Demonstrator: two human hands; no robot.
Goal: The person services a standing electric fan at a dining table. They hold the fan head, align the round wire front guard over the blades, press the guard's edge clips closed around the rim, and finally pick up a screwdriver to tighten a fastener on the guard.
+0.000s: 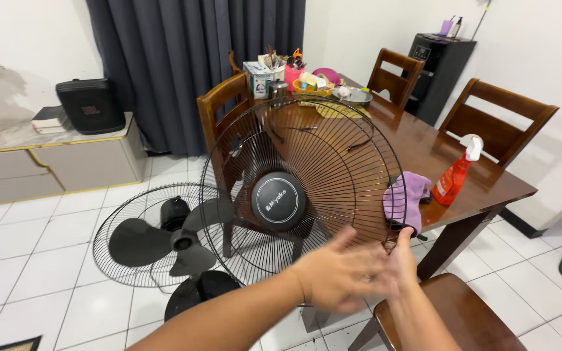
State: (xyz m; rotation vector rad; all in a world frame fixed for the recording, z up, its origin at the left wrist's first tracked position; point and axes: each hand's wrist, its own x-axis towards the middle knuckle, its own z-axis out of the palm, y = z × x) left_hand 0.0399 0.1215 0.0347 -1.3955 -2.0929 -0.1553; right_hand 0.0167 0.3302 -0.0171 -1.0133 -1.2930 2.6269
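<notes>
Left hand point(343, 273) is extended forward, fingers spread and motion-blurred, holding nothing; it crosses in front of the right wrist. Right hand point(403, 257) reaches up to the lower right rim of the front fan grille point(333, 162); its fingertips meet the wire, but the grip cannot be confirmed. The grille, round black wire with a solid centre cap, stands upright against the near corner of the wooden table point(450, 156). A purple cloth point(406, 198) hangs at that edge, beside an orange spray bottle point(453, 179). The fan body point(170, 237), with dark blades and rear guard, stands on the tiled floor.
</notes>
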